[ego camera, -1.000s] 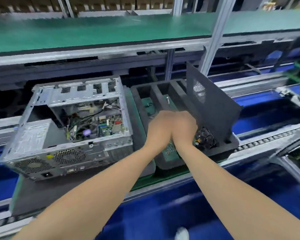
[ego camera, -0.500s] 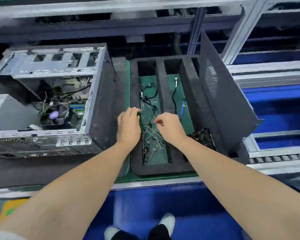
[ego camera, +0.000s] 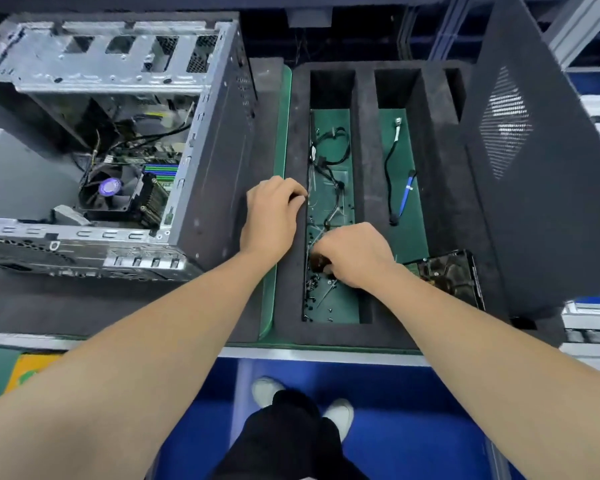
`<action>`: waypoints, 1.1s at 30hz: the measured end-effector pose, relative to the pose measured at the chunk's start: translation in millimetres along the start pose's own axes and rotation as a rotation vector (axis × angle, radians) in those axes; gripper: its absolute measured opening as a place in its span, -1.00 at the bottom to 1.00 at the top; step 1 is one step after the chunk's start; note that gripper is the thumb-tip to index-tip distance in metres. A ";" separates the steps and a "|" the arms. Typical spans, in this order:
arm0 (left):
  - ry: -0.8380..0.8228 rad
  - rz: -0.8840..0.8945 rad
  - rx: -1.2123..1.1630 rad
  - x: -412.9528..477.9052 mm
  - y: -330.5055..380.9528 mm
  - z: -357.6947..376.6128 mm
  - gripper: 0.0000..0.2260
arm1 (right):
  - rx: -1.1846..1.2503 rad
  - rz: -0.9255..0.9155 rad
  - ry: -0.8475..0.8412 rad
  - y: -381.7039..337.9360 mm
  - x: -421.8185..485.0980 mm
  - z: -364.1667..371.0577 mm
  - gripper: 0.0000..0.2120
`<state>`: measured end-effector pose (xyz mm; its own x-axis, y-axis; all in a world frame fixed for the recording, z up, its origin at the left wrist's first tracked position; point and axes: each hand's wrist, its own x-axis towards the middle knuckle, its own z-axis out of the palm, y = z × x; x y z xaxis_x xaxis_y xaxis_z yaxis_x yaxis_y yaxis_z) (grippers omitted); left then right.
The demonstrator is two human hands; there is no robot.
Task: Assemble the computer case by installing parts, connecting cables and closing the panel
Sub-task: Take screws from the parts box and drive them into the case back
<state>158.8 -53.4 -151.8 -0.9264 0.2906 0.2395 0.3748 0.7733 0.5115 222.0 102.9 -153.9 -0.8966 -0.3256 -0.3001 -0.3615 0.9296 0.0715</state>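
The open grey steel computer case (ego camera: 111, 147) lies on its side at the left end of the surface, its black fan with the purple hub (ego camera: 109, 188) and the wiring exposed. Just beside it, toward the right, sits the black foam tray with long green-floored slots (ego camera: 362, 209).

The right hand (ego camera: 355, 256) is down in the near part of the left slot, fingers curled together among the small dark screws (ego camera: 314, 282) scattered there; whether they have closed on one I cannot tell, since the hand hides the tips. The left hand (ego camera: 272, 216) rests on the tray's left foam wall, fingers bent over the slot edge and holding nothing visible.

The screws are likely light, hard and prone to roll or slip, best pinched by the head between fingertip and thumb. The black looped cable (ego camera: 331, 150) further back in the same slot and the black-and-blue cable (ego camera: 400, 174) in the middle slot look limp; take them by the plugs, not the wire. The dark perforated side panel (ego camera: 541, 168) leaning at the tray's right end is probably stiff, thin sheet metal, best gripped by its edges with both hands.
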 end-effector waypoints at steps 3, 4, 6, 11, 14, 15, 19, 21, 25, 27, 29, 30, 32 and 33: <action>0.017 0.001 -0.038 -0.1 -1.0 1.1 -0.92 | 0.026 -0.130 0.001 6.2 -2.0 1.1 -0.56; 0.020 -0.002 -0.044 0.1 -1.3 1.4 -0.92 | 0.004 -0.149 -0.012 6.4 -2.6 0.1 -0.56; 0.027 -0.007 -0.051 0.4 -2.5 2.3 -0.92 | -0.043 -0.106 -0.039 3.0 -1.3 -1.7 -0.67; 0.038 -0.013 -0.058 0.9 -3.2 4.4 -0.92 | -0.070 -0.057 -0.070 0.0 2.2 -0.9 -0.73; 0.042 -0.010 -0.057 1.2 -3.6 4.6 -0.92 | -0.052 -0.128 -0.091 4.2 0.0 -0.9 -0.67; 0.043 -0.011 -0.057 1.1 -3.7 4.3 -0.92 | -0.062 -0.113 -0.085 3.1 0.7 -0.3 -0.72; 0.030 -0.022 -0.056 1.0 -2.0 3.1 -0.91 | -0.052 0.032 -0.026 -0.7 4.0 2.5 -0.85; 0.027 -0.025 -0.059 1.0 -1.2 2.2 -0.90 | -0.004 0.070 0.014 1.2 4.4 3.5 -0.82; 0.026 -0.033 -0.091 0.6 -0.9 0.6 -0.90 | 0.031 0.102 0.052 2.2 5.2 6.9 -0.76; 0.028 -0.040 -0.096 0.4 -0.6 0.3 -0.90 | 0.025 0.094 0.066 2.3 5.2 8.8 -0.73; 0.028 -0.046 -0.100 0.3 -0.5 0.6 -0.90 | 0.017 0.070 0.077 3.0 5.0 9.9 -0.67; 0.028 -0.047 -0.100 0.4 -0.5 0.7 -0.89 | 0.007 0.057 0.071 2.8 5.1 9.9 -0.62; 0.028 -0.049 -0.097 0.8 -1.3 1.1 -0.89 | -0.052 0.029 0.021 1.1 6.7 9.5 -0.48; 0.028 -0.048 -0.095 0.8 -1.8 1.3 -0.89 | -0.099 0.023 -0.015 -0.3 7.8 9.3 -0.42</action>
<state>157.3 -53.9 -153.6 -0.9426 0.2375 0.2347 0.3327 0.7285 0.5989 217.4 101.6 -165.1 -0.9013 -0.3013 -0.3112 -0.3652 0.9149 0.1721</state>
